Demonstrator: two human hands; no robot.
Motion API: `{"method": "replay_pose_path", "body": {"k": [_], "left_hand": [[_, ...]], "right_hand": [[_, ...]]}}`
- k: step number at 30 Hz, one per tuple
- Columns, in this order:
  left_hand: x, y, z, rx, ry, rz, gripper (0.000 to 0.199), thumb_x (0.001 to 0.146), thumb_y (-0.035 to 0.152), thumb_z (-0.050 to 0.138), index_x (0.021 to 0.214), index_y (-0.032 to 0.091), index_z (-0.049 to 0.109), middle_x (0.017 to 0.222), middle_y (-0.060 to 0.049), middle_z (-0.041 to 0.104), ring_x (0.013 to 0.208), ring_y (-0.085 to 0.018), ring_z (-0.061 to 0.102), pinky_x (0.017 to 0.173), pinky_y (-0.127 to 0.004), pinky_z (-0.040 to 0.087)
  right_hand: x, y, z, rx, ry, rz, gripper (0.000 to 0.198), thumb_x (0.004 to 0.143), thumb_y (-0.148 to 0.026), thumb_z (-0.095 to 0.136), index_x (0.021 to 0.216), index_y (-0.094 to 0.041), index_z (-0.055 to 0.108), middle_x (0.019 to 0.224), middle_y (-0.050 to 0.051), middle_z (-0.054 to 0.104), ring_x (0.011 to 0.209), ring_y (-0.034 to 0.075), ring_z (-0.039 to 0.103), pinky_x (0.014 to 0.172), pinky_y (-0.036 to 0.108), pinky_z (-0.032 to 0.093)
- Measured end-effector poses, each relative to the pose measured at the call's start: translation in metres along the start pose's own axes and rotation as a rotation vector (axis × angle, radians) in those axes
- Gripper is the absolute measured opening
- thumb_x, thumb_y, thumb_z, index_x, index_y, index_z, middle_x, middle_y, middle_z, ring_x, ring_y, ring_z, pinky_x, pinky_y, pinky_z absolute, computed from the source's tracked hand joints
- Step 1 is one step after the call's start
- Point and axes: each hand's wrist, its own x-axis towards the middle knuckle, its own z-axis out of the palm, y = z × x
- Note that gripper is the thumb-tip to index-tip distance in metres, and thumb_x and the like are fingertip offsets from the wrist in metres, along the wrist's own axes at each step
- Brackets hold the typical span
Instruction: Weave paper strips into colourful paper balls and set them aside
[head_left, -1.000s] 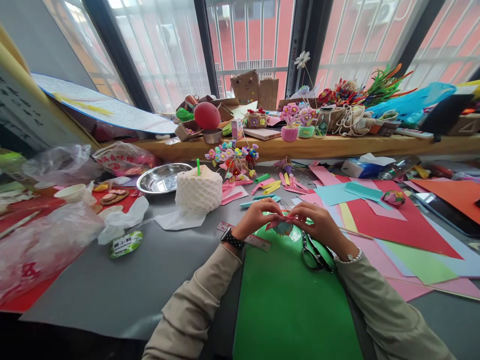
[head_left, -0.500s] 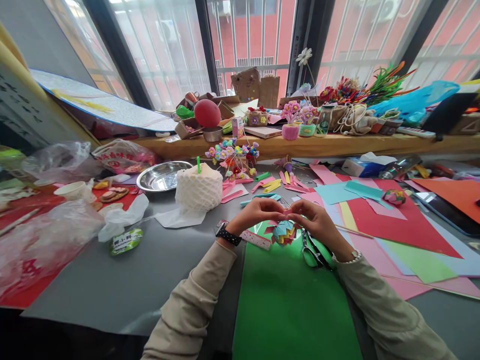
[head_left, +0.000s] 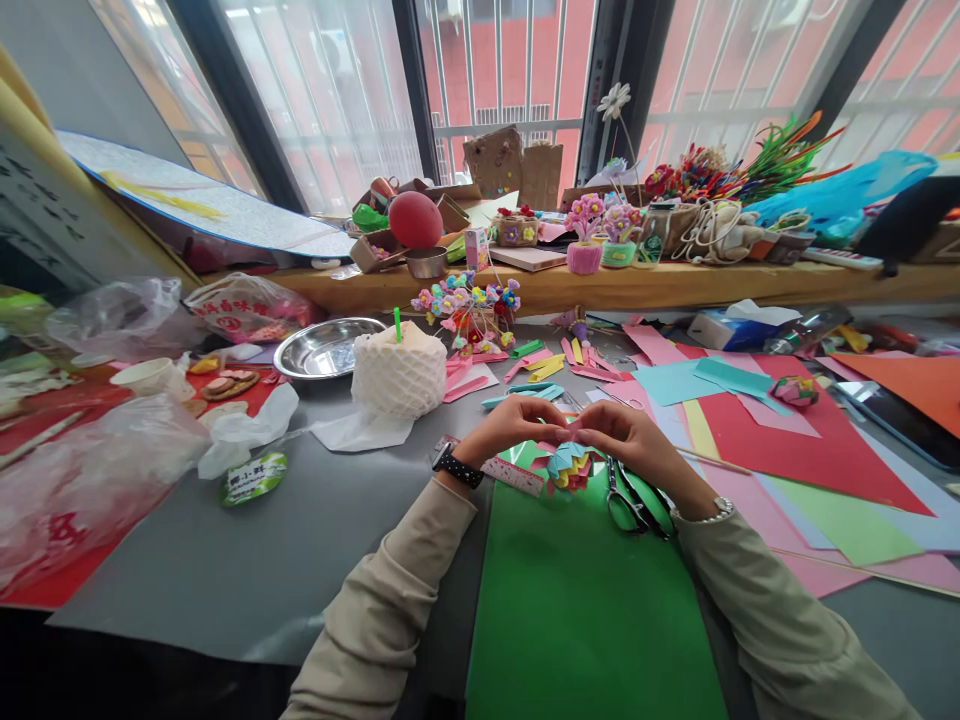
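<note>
My left hand (head_left: 517, 425), with a dark watch on its wrist, pinches a small pink paper piece (head_left: 568, 420), mostly hidden by the fingers. Thumb and fingers of my right hand (head_left: 637, 440) are closed on the same piece from the other side. Just below the fingertips is a folded paper flower (head_left: 570, 467) in blue, yellow and pink, over the green mat (head_left: 585, 620). Black-handled scissors (head_left: 634, 510) lie beneath my right hand. A pink patterned ruler (head_left: 514, 476) sits beside my left wrist.
Folded paper strips (head_left: 544, 368) lie beyond my hands. Coloured sheets (head_left: 817, 430) and another paper flower (head_left: 795, 391) are on the right. To the left stand a white-wrapped roll (head_left: 399, 375), a metal plate (head_left: 326, 350) and plastic bags (head_left: 105, 480). Crafts crowd the wooden ledge (head_left: 555, 292).
My fingertips have drawn a little closer together around the pink paper piece. The paper flower below has shifted very slightly. The view has moved slightly.
</note>
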Motion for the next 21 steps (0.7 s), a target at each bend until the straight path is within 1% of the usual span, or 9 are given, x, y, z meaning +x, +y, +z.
{"method": "replay_pose_path", "body": {"k": [4, 7, 10, 15, 17, 21], "left_hand": [[0.0, 0.0, 0.002, 0.065, 0.008, -0.033, 0.026, 0.062, 0.032, 0.067, 0.074, 0.01, 0.061, 0.071, -0.003, 0.059, 0.064, -0.01, 0.056, 0.062, -0.023, 0.046], [0.0, -0.001, 0.003, 0.07, 0.019, -0.055, 0.028, 0.061, 0.034, 0.067, 0.074, 0.01, 0.059, 0.071, -0.002, 0.058, 0.062, -0.01, 0.056, 0.061, -0.023, 0.047], [0.0, -0.003, 0.003, 0.103, 0.045, -0.041, 0.029, 0.061, 0.035, 0.066, 0.073, 0.01, 0.058, 0.069, -0.001, 0.057, 0.059, -0.009, 0.055, 0.057, -0.022, 0.045], [0.003, -0.009, 0.001, 0.166, 0.083, -0.027, 0.029, 0.061, 0.037, 0.066, 0.067, 0.01, 0.057, 0.062, 0.0, 0.054, 0.055, -0.008, 0.052, 0.053, -0.02, 0.041], [0.004, -0.012, 0.001, 0.124, 0.07, -0.028, 0.03, 0.063, 0.038, 0.065, 0.072, 0.01, 0.058, 0.065, 0.0, 0.055, 0.058, -0.007, 0.051, 0.055, -0.02, 0.04], [0.006, -0.018, 0.004, 0.036, 0.04, -0.075, 0.035, 0.068, 0.042, 0.059, 0.088, 0.013, 0.058, 0.077, -0.002, 0.057, 0.066, -0.008, 0.051, 0.058, -0.019, 0.039]], "right_hand": [[0.002, 0.005, 0.001, -0.015, -0.033, 0.008, 0.023, 0.072, -0.037, 0.058, 0.081, -0.017, 0.054, 0.071, 0.002, 0.062, 0.061, 0.013, 0.059, 0.05, 0.024, 0.047], [0.002, 0.009, 0.002, -0.092, -0.023, 0.01, 0.02, 0.072, -0.036, 0.056, 0.079, -0.017, 0.054, 0.069, 0.001, 0.061, 0.058, 0.012, 0.058, 0.049, 0.024, 0.046], [0.003, 0.01, 0.003, -0.19, 0.01, -0.006, 0.016, 0.073, -0.032, 0.056, 0.077, -0.018, 0.055, 0.071, 0.002, 0.062, 0.06, 0.013, 0.058, 0.053, 0.025, 0.047], [0.003, 0.009, 0.007, -0.269, 0.042, -0.054, 0.01, 0.073, -0.027, 0.054, 0.078, -0.019, 0.056, 0.077, 0.003, 0.064, 0.069, 0.016, 0.061, 0.063, 0.029, 0.049], [0.002, 0.008, 0.007, -0.297, 0.082, -0.067, 0.011, 0.073, -0.029, 0.054, 0.078, -0.019, 0.057, 0.076, 0.003, 0.064, 0.068, 0.016, 0.061, 0.063, 0.03, 0.049], [0.002, 0.009, 0.005, -0.299, 0.22, -0.052, 0.015, 0.073, -0.033, 0.054, 0.077, -0.019, 0.057, 0.074, 0.003, 0.064, 0.066, 0.016, 0.061, 0.06, 0.029, 0.049]]}}
